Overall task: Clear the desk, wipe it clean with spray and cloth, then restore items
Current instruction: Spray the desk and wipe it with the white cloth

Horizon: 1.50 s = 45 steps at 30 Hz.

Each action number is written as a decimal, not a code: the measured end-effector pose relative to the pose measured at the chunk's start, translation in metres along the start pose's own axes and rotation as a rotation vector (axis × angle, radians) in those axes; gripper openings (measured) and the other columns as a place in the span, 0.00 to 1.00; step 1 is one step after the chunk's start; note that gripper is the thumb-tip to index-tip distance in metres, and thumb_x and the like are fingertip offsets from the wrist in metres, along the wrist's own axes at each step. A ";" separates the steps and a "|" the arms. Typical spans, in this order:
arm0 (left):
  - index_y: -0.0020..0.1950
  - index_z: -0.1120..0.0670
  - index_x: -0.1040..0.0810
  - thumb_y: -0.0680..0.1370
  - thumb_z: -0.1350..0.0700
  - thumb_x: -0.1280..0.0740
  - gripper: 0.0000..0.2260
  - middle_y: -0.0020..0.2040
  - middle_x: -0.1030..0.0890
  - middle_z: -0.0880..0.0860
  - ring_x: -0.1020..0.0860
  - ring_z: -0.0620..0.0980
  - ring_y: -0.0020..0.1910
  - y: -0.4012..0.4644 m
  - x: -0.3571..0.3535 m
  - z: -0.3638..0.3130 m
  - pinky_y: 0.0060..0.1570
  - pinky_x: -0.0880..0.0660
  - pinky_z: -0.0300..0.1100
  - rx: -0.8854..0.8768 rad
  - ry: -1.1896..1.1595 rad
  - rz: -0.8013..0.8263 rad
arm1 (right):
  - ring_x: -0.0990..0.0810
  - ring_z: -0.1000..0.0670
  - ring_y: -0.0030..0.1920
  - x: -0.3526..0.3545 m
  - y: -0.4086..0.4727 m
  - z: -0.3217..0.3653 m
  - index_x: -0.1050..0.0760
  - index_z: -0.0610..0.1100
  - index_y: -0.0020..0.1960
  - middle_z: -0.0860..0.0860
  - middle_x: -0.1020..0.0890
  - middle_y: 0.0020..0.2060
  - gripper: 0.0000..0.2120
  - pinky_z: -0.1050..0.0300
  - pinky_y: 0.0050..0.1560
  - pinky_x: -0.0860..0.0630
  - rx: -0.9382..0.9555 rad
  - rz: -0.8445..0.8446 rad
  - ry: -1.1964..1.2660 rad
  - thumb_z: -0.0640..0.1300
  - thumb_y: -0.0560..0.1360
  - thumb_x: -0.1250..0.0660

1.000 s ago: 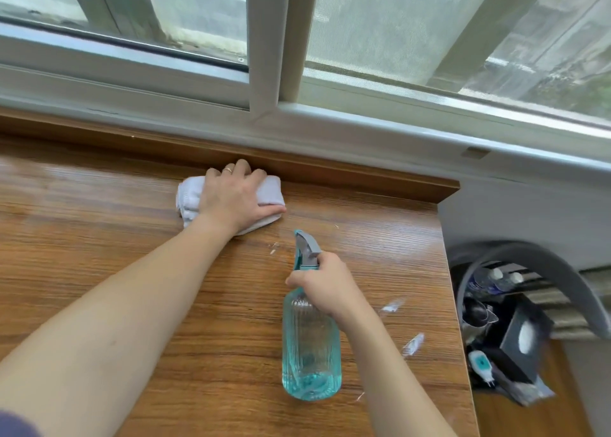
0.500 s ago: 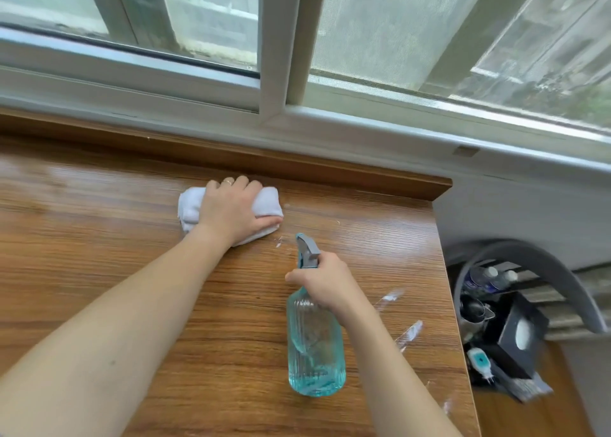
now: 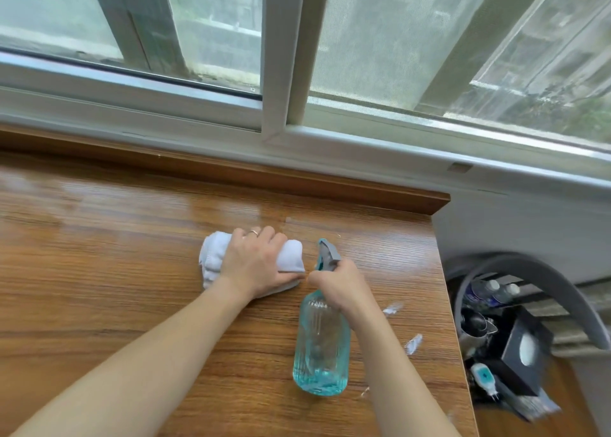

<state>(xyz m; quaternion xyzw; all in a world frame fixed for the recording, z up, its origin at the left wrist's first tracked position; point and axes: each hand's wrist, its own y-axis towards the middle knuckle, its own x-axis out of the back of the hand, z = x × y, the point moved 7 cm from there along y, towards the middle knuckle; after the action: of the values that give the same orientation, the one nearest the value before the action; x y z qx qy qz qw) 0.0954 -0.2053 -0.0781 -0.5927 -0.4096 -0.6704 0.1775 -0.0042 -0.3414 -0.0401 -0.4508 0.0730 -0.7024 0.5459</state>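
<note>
a folded white cloth [image 3: 291, 260] is pressed flat on the wooden desk [image 3: 99, 287] under the left hand [image 3: 254, 264], the spray bottle [image 3: 322, 347] being gripped by the right hand [image 3: 337, 284]; overlapping strokes toward the 2 white smears [image 3: 413, 340] are advised.

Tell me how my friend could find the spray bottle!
Look at the wooden desk under the window. Near its right edge, the right hand grips the spray bottle. It is see-through blue with a grey trigger, unlike the soft white cloth beside it.
</note>
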 end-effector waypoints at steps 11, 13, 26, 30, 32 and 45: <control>0.51 0.54 0.22 0.68 0.23 0.48 0.37 0.45 0.21 0.55 0.22 0.58 0.42 0.081 -0.025 0.009 0.40 0.30 0.49 -0.027 0.078 0.080 | 0.29 0.49 0.33 0.004 0.012 0.000 0.32 0.49 0.36 0.53 0.26 0.32 0.09 0.55 0.33 0.36 0.050 0.026 -0.027 0.46 0.70 0.31; 0.57 0.53 0.23 0.69 0.23 0.48 0.37 0.52 0.21 0.54 0.22 0.58 0.49 0.094 -0.028 0.011 0.44 0.31 0.50 0.012 0.098 0.140 | 0.27 0.48 0.35 0.004 0.011 -0.001 0.31 0.49 0.37 0.53 0.25 0.33 0.10 0.55 0.35 0.34 0.061 0.011 -0.023 0.46 0.71 0.31; 0.45 0.53 0.24 0.64 0.25 0.41 0.32 0.39 0.23 0.53 0.24 0.57 0.38 0.029 -0.008 -0.019 0.40 0.33 0.49 0.084 0.022 0.050 | 0.28 0.49 0.35 0.022 0.002 -0.005 0.31 0.50 0.35 0.54 0.25 0.33 0.10 0.55 0.34 0.35 0.058 0.012 -0.004 0.45 0.71 0.32; 0.45 0.53 0.23 0.65 0.23 0.41 0.34 0.40 0.23 0.53 0.24 0.56 0.38 0.029 -0.010 -0.022 0.39 0.33 0.49 0.062 0.043 0.021 | 0.26 0.46 0.40 0.030 0.004 0.003 0.31 0.50 0.34 0.53 0.24 0.34 0.11 0.55 0.33 0.35 0.088 0.000 -0.085 0.46 0.73 0.32; 0.45 0.54 0.22 0.66 0.23 0.42 0.34 0.40 0.23 0.54 0.23 0.56 0.37 0.039 -0.015 -0.021 0.38 0.32 0.48 0.024 0.036 0.015 | 0.26 0.45 0.40 0.033 0.007 0.006 0.32 0.49 0.34 0.53 0.25 0.33 0.11 0.55 0.33 0.35 0.108 -0.001 -0.119 0.45 0.73 0.33; 0.53 0.54 0.21 0.66 0.23 0.48 0.38 0.46 0.19 0.56 0.22 0.59 0.44 0.110 -0.035 -0.014 0.44 0.30 0.50 0.038 0.079 0.062 | 0.28 0.48 0.35 0.039 0.009 -0.018 0.32 0.47 0.39 0.52 0.25 0.34 0.09 0.54 0.34 0.35 0.104 0.032 -0.123 0.46 0.72 0.32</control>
<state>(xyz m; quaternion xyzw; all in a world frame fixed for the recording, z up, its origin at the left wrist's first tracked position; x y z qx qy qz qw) 0.1739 -0.2904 -0.0734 -0.5747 -0.3963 -0.6796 0.2255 -0.0107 -0.3840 -0.0343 -0.4630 0.0100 -0.6676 0.5830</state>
